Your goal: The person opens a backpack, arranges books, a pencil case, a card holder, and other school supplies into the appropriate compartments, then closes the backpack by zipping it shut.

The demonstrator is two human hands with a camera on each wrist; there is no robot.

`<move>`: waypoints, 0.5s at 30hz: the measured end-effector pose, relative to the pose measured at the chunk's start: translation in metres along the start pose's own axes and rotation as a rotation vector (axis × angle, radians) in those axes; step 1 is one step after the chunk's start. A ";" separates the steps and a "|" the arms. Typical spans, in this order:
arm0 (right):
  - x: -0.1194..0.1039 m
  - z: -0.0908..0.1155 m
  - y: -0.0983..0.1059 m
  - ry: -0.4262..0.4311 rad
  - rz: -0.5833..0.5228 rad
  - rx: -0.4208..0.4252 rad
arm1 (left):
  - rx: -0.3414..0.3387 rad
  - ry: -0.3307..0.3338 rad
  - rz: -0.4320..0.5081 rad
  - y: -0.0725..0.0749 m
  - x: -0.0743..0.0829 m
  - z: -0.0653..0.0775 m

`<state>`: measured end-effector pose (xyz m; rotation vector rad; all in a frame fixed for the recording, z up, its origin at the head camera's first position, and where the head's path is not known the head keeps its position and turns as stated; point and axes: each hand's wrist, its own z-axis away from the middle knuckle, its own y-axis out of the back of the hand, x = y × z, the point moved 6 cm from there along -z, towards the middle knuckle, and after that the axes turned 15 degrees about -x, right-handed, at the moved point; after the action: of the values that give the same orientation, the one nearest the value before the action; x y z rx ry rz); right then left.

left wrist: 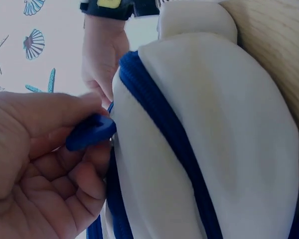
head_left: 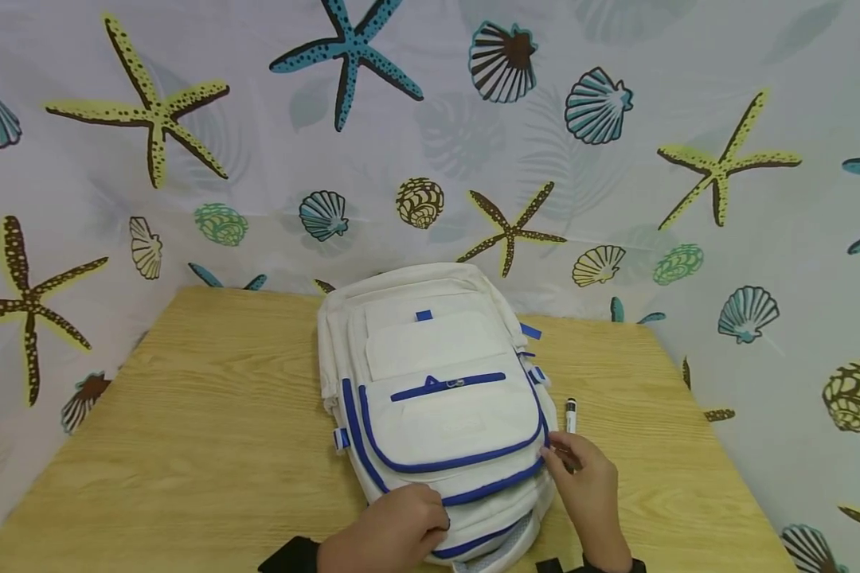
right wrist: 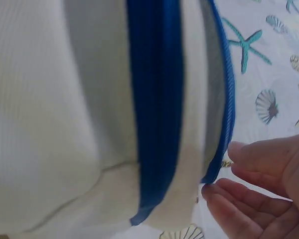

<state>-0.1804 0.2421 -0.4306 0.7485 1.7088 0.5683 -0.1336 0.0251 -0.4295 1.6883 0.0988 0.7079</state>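
Backpack: A white backpack trimmed in blue sits center frame, reaching to the bottom edge, its front turned to the camera.
Left hand: At bottom center, the left hand pinches a blue pull tab between thumb and curled fingers, seen close in the left wrist view.
Right hand: Right of center and lower, the right hand puts thumb and fingertips to the blue trim; the gap is narrow, but whether they pinch cannot be told.
Marker: A white marker with a dark cap lies just beyond the right hand.
Setting: A wood-grain table before a seashell-and-starfish backdrop.
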 end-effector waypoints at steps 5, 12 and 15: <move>-0.014 0.008 0.005 0.142 0.096 0.045 | -0.047 0.016 0.021 -0.001 -0.004 0.000; -0.028 0.020 0.006 0.277 0.127 0.049 | -0.060 -0.037 -0.014 0.001 -0.004 0.002; -0.038 0.025 0.005 0.367 0.140 0.036 | 0.024 -0.054 -0.034 0.006 -0.006 0.007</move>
<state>-0.1492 0.2175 -0.4081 0.8315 2.0172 0.8135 -0.1372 0.0145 -0.4267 1.7236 0.0978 0.6373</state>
